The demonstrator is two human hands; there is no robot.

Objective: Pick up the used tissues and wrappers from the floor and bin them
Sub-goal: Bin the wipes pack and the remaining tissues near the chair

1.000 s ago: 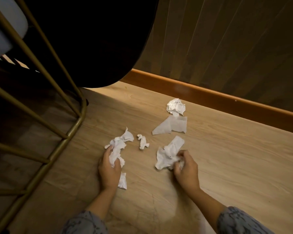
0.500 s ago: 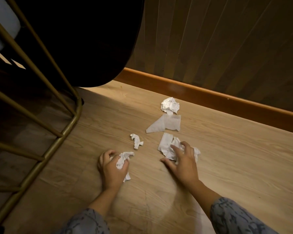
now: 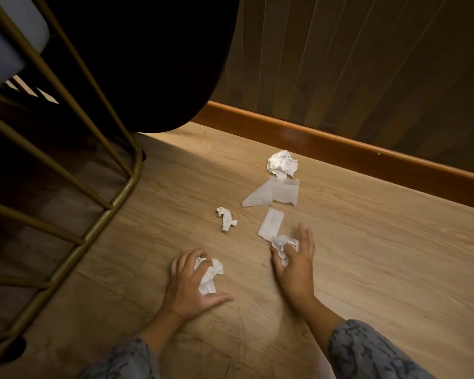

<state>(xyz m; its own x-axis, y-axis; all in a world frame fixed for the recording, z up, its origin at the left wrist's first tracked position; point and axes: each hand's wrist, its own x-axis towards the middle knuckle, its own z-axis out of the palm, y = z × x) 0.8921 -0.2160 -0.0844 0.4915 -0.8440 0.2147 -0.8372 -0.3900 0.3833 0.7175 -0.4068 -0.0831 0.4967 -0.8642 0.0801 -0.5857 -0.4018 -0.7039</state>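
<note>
Tissue ball (image 3: 282,165), flat sheet (image 3: 274,192) and small twist (image 3: 226,222) lie loose on the wooden floor (image 3: 367,255). Left hand (image 3: 189,288) curls round a crumpled wad (image 3: 210,274); right hand (image 3: 296,263) pinches a half-flat tissue (image 3: 270,225), both hands seemingly bunching litter to carry it together.

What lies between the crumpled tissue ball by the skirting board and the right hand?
Head view: a flat tissue sheet, then a smaller folded piece held by the right hand.

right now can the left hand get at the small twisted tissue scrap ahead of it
Probably yes: only bare floor lies between the left hand and the twisted scrap, though its grip holds a crumpled tissue.
</note>
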